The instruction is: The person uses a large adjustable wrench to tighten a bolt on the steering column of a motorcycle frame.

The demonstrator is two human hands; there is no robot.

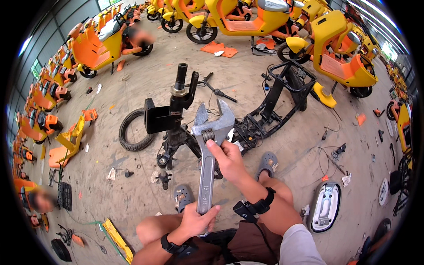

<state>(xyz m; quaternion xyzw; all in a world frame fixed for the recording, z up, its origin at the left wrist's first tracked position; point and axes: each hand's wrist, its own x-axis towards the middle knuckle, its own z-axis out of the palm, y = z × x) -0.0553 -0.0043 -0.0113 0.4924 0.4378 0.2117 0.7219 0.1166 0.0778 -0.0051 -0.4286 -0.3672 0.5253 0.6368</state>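
Observation:
A large grey adjustable wrench (206, 176) stands nearly upright in front of me, its jaws apart at the top. My left hand (194, 221) is closed round the lower end of its handle. Just below the jaws my right hand (228, 162) grips the wrench, with the thumb at the adjusting screw (208, 135). Behind the wrench lies a stripped black scooter frame (269, 110). Its steering column (179, 99) points up, with a metal collar (179, 91) near the top. The wrench jaws appear beside the column; whether they touch it I cannot tell.
A loose tyre (128, 142) lies left of the column. A seat base (325, 207) rests at the right, amid cables and small parts. Yellow panels (117, 240) lie at the left. Rows of yellow scooters (240, 20) stand around. Two people are at the left.

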